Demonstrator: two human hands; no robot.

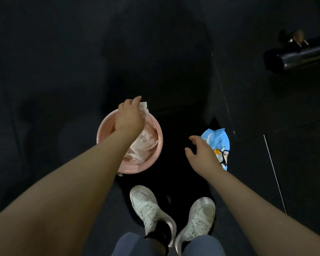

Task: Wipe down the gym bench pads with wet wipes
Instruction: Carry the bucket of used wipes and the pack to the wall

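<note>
Pinching a white wet wipe [144, 106] over the pink basin [157, 150] at frame centre, left hand [130, 117] fingers curled. Right hand [201, 154] open, fingers spread, hovering beside blue wipes pack [218, 140], centre-right, on dark floor.

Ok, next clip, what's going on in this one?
A person stands over a dark floor, looking down at their white sneakers. The left hand pinches a white wipe above a pink bucket that already holds crumpled wipes. The right hand hovers open just over a blue wipe packet lying on the floor, not gripping it. No bench pad is clearly visible; a dark metal frame piece shows at upper right.
</note>
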